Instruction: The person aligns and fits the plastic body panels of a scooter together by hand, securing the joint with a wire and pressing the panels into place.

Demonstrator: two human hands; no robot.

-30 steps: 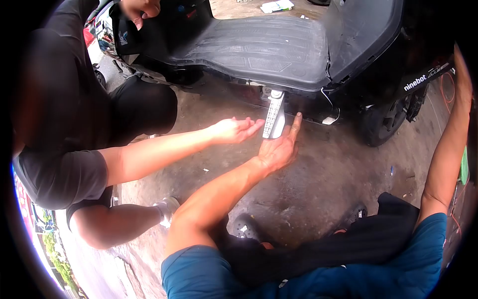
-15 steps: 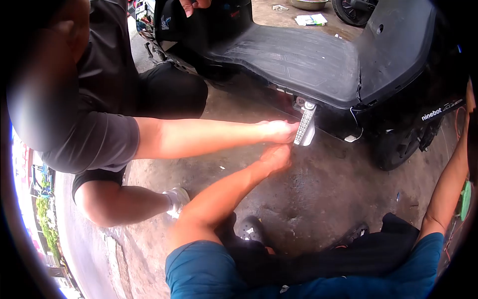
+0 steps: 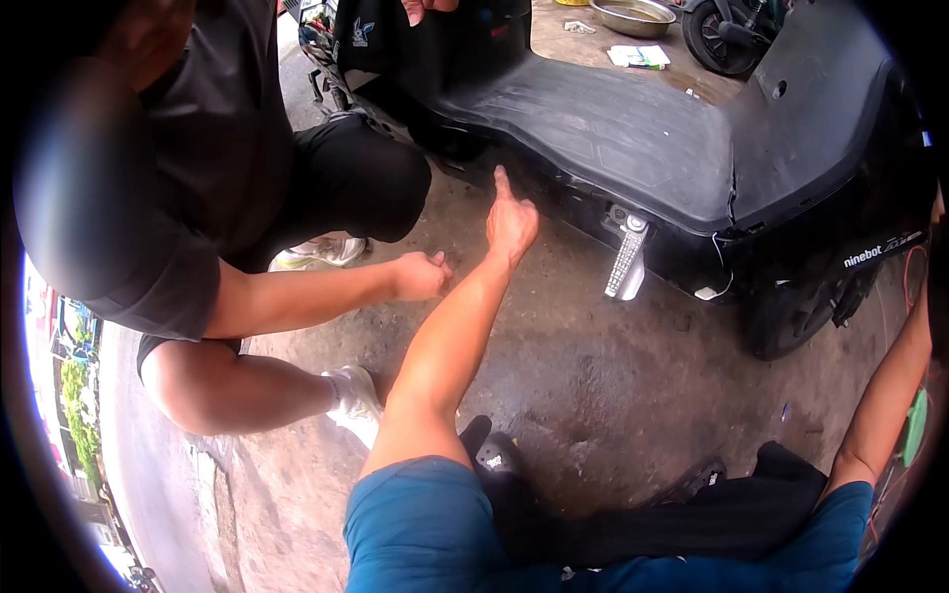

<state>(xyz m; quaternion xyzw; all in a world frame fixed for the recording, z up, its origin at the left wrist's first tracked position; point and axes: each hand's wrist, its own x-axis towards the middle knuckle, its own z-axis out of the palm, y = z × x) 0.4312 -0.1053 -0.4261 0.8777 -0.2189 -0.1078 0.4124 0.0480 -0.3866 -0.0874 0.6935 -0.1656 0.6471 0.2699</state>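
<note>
My left hand (image 3: 512, 222) is held out with its index finger extended at the lower side panel of the black scooter (image 3: 603, 138). The other fingers are curled and hold nothing; whether the fingertip touches the panel, I cannot tell. To the right of this hand, a silver footrest (image 3: 627, 259) hangs down from the scooter's side, below the footboard. My right forearm (image 3: 895, 366) reaches up along the right edge, and its hand lies beyond the visible picture.
A person in dark clothes crouches at left; their hand (image 3: 423, 275) is closed near my forearm, another hand (image 3: 427, 8) at the top. Behind the scooter are a metal basin (image 3: 633, 17), papers (image 3: 639, 57) and another vehicle's wheel (image 3: 717, 40). A white piece (image 3: 710, 293) hangs at the scooter's edge.
My left hand has left the footrest and moved up and left, its index finger now extended. The other person's hand has drawn back left from the footrest.
</note>
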